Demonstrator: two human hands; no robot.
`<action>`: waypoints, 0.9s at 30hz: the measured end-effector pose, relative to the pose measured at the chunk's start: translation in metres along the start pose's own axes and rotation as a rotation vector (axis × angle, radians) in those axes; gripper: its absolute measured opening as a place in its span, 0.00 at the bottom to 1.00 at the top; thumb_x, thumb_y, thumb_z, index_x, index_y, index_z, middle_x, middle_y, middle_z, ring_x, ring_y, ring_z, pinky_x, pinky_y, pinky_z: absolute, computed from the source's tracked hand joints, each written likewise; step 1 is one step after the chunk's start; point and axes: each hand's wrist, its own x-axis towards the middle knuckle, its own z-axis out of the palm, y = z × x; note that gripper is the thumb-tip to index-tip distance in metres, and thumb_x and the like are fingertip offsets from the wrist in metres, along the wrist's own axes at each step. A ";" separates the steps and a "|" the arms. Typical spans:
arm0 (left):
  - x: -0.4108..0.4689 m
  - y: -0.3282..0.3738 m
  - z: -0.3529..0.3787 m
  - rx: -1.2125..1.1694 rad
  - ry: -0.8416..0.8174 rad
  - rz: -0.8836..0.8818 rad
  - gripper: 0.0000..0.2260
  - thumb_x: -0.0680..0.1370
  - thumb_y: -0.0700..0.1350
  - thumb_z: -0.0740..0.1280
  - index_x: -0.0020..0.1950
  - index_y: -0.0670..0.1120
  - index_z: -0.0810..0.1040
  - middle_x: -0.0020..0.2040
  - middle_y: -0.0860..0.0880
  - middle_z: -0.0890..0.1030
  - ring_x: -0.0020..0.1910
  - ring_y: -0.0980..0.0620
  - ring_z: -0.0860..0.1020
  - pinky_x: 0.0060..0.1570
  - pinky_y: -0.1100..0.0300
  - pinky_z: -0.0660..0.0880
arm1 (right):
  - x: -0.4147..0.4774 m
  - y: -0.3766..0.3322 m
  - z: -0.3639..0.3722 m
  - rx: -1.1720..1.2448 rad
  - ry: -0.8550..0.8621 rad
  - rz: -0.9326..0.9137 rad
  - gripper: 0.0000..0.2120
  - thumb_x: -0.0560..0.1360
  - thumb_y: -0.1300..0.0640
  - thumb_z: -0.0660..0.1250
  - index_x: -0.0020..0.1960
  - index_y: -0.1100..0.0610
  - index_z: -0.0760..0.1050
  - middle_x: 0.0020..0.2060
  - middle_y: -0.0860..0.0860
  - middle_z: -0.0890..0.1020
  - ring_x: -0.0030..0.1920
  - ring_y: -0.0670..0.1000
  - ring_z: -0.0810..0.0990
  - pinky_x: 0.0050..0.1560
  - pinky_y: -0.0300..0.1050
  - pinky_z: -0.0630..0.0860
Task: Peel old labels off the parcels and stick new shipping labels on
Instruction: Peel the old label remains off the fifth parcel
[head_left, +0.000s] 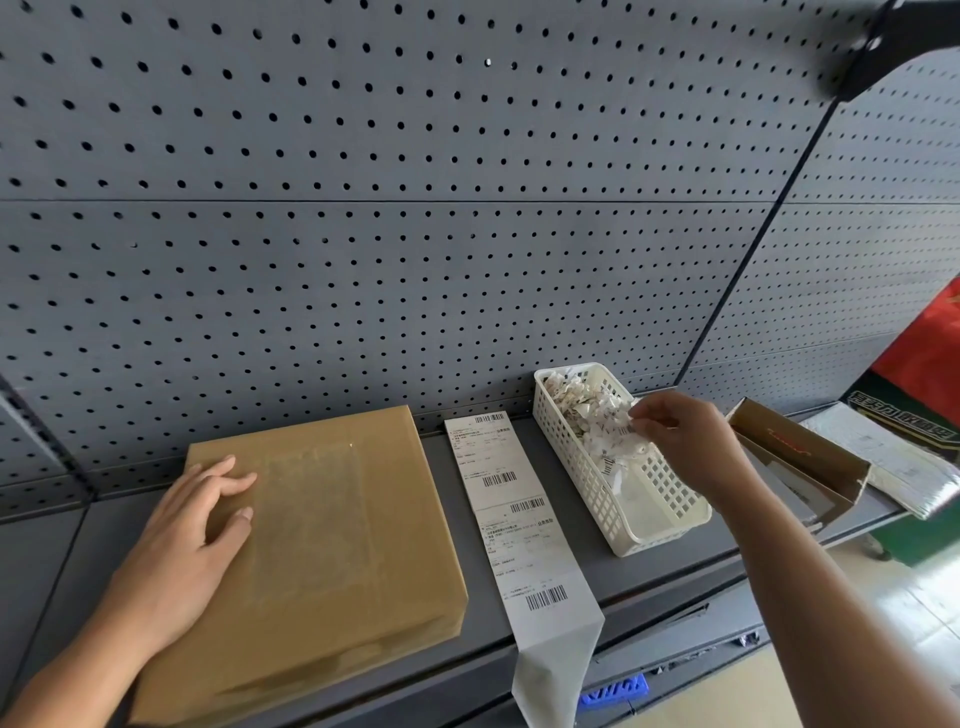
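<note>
A flat brown cardboard parcel (332, 540) lies on the grey shelf, with a pale rectangular patch of label residue on its top. My left hand (192, 540) rests flat on the parcel's left part, fingers relaxed. A long white strip of shipping labels (511, 514) lies to the right of the parcel, and its end hangs over the shelf's front edge. My right hand (680, 441) hovers over a white plastic basket (587, 483) filled with torn label scraps (597, 415), and its fingertips pinch a small scrap at the basket's rim.
The grey shelf (644, 566) backs onto a grey pegboard wall (415, 208). An open brown cardboard box (800, 457) and a silver padded mailer (893, 467) lie at the right. A red and green object (930, 374) stands at the far right.
</note>
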 end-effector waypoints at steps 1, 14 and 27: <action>0.000 0.000 0.000 -0.001 0.001 -0.004 0.14 0.83 0.51 0.62 0.61 0.70 0.66 0.77 0.64 0.61 0.77 0.64 0.52 0.77 0.44 0.56 | 0.001 0.001 0.004 -0.038 0.005 -0.010 0.06 0.76 0.61 0.72 0.47 0.50 0.81 0.42 0.44 0.84 0.43 0.42 0.81 0.44 0.34 0.74; 0.001 -0.002 0.001 -0.002 -0.009 0.021 0.13 0.83 0.51 0.62 0.59 0.71 0.67 0.76 0.66 0.61 0.75 0.68 0.52 0.72 0.55 0.54 | 0.008 0.004 0.018 -0.228 0.136 -0.074 0.06 0.74 0.65 0.69 0.43 0.56 0.83 0.44 0.50 0.79 0.45 0.51 0.77 0.47 0.42 0.70; 0.001 -0.004 0.002 0.009 -0.003 0.015 0.13 0.83 0.51 0.62 0.59 0.71 0.67 0.76 0.66 0.60 0.76 0.67 0.51 0.74 0.52 0.54 | 0.011 0.014 0.010 -0.200 0.212 0.030 0.03 0.76 0.61 0.71 0.46 0.56 0.83 0.38 0.47 0.81 0.42 0.50 0.80 0.46 0.45 0.75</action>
